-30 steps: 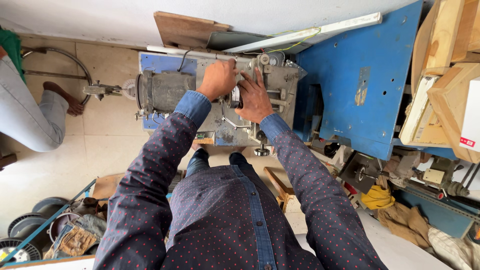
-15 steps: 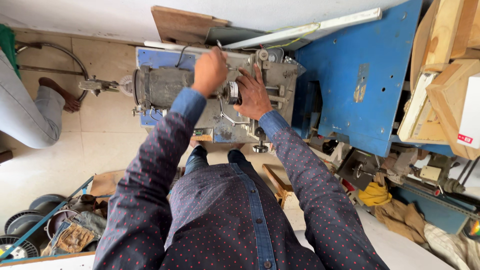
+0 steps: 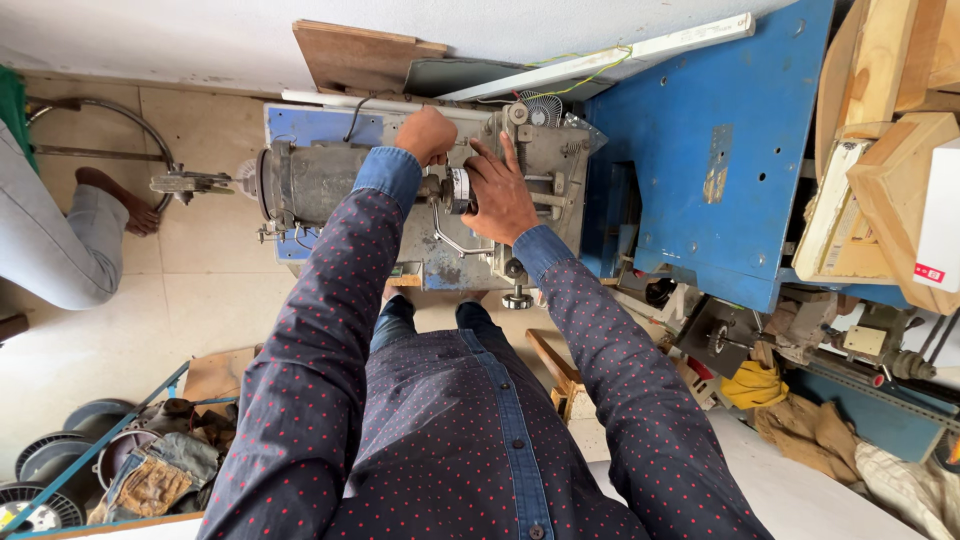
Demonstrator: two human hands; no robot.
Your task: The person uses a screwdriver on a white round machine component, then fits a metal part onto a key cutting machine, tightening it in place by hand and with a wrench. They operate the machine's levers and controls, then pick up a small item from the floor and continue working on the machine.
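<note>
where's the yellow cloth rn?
In the head view the yellow cloth lies low on the right, on the floor clutter under the blue metal panel, right of the person's right sleeve and beside brown rags.

Both my arms reach forward and down, sleeves to the wrists. My left hand [image 3: 427,134] is curled into a loose fist, knuckles up. My right hand [image 3: 500,195] lies just beside it, palm down, fingers spread forward; its thumb seems tucked under, though I can't tell.
</note>
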